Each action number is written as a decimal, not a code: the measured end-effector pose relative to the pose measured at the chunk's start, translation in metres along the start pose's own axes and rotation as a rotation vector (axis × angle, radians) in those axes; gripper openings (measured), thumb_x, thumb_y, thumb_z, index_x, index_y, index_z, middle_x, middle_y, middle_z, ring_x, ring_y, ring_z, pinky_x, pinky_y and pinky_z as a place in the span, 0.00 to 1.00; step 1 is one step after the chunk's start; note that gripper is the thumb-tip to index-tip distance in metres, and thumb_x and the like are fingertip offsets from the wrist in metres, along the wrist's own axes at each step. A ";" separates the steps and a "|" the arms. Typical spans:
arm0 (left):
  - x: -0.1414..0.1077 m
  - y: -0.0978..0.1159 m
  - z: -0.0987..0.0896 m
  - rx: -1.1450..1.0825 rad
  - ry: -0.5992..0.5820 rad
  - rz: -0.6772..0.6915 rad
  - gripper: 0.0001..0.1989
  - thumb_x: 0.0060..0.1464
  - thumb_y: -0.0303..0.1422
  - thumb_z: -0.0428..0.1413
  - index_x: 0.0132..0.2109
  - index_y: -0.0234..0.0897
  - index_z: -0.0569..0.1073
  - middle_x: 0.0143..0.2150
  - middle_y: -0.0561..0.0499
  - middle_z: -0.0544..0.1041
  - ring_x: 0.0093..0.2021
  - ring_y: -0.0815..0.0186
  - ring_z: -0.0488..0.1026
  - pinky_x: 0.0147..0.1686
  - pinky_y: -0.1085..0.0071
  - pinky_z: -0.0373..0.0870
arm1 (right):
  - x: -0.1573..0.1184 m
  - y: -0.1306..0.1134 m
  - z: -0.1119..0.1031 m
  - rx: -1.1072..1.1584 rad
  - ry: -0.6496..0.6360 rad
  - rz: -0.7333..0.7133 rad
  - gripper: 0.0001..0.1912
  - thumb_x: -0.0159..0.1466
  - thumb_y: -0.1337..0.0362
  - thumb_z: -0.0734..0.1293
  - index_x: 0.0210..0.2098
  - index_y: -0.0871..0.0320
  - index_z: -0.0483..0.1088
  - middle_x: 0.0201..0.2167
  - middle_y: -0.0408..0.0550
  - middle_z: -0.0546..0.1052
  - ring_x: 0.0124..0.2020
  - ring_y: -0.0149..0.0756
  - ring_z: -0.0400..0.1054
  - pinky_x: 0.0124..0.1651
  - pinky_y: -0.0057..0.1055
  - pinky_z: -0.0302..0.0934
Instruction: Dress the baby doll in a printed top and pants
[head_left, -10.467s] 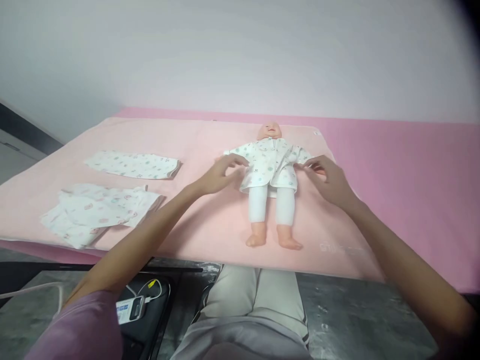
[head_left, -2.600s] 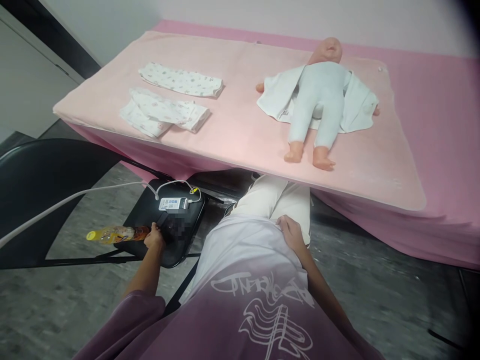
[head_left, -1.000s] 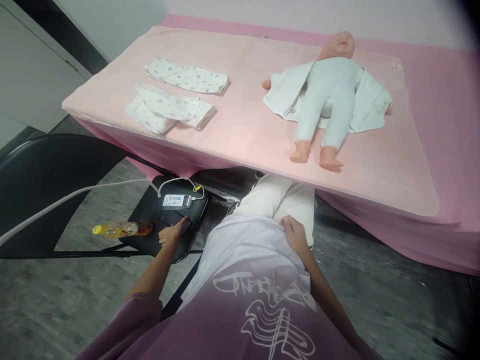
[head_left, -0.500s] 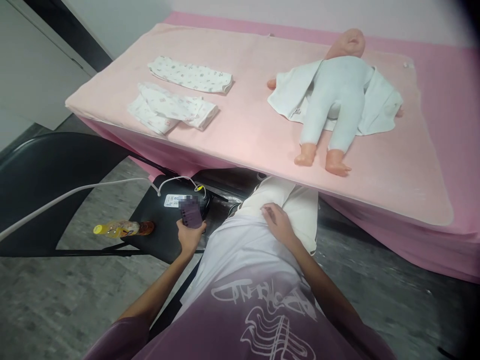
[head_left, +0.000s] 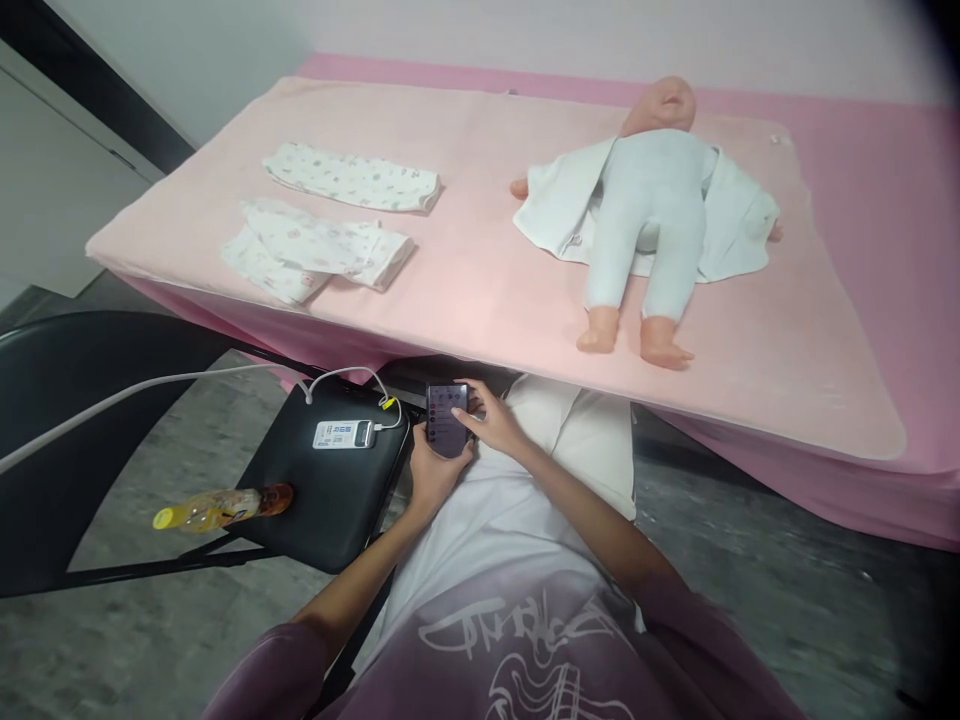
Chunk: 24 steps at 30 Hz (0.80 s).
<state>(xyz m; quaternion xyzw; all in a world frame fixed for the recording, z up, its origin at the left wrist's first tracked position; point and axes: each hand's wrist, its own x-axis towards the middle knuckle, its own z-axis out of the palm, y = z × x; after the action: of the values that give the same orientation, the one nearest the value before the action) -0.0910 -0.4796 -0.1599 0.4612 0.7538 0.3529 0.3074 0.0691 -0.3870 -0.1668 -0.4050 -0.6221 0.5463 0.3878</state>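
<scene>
A dark smartphone [head_left: 445,432] with a lit screen is held low over my lap, beside the table's front edge. My left hand [head_left: 435,475] is closed around its lower part. My right hand [head_left: 496,424] is at the phone's right side, thumb over the screen and fingers curled at the edge. On the table beyond lies a baby doll [head_left: 652,185] on its back, in white leggings, with a white jacket [head_left: 566,195] spread open around it. Two patterned white baby garments, a folded one [head_left: 352,180] and a looser one [head_left: 322,245], lie to the left.
A pink-covered table [head_left: 465,290] spans the front. To my left stands a black chair [head_left: 330,510] bearing a small white device [head_left: 343,434] with a white cable [head_left: 187,376] plugged in. A yellow-capped drink bottle [head_left: 217,508] is also on it.
My left hand has brought the phone right, from over the chair to my lap. My right hand has moved left from my thigh onto the phone. The view has shifted slightly.
</scene>
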 end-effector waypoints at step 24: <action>0.004 0.024 0.037 -0.137 -0.088 0.039 0.37 0.46 0.47 0.76 0.56 0.41 0.68 0.50 0.44 0.84 0.49 0.54 0.84 0.51 0.58 0.79 | -0.005 -0.002 -0.028 0.400 0.170 0.083 0.30 0.74 0.37 0.66 0.64 0.49 0.76 0.65 0.49 0.79 0.72 0.45 0.69 0.75 0.41 0.63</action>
<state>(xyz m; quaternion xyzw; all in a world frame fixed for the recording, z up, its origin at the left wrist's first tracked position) -0.0515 -0.4591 -0.1613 0.4689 0.7046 0.3888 0.3641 0.0967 -0.3813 -0.1622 -0.3898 -0.4494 0.6383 0.4885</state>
